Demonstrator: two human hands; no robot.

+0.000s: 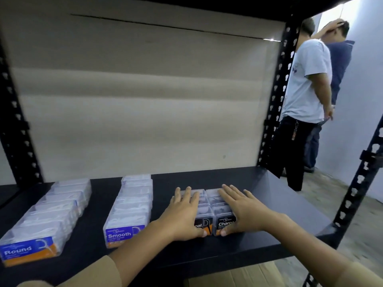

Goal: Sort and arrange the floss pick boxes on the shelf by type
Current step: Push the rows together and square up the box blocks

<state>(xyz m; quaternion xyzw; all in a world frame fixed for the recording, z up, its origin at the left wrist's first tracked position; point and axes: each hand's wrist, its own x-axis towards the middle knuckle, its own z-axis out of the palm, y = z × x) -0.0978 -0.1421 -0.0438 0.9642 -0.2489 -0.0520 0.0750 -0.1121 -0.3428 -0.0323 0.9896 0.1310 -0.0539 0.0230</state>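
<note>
Apparently squaring the Charcoal boxes (209, 204) at six o'clock on the shelf (269, 204), left hand (182, 212) and right hand (242, 210) press flat, fingers spread; next, align them with the Smooth row (132, 206) at seven.

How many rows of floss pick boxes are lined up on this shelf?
4: Round row at far left; Smooth row mid-shelf; left Charcoal row under the left hand; right Charcoal row beside it, under the right hand. None seems hidden.
</note>
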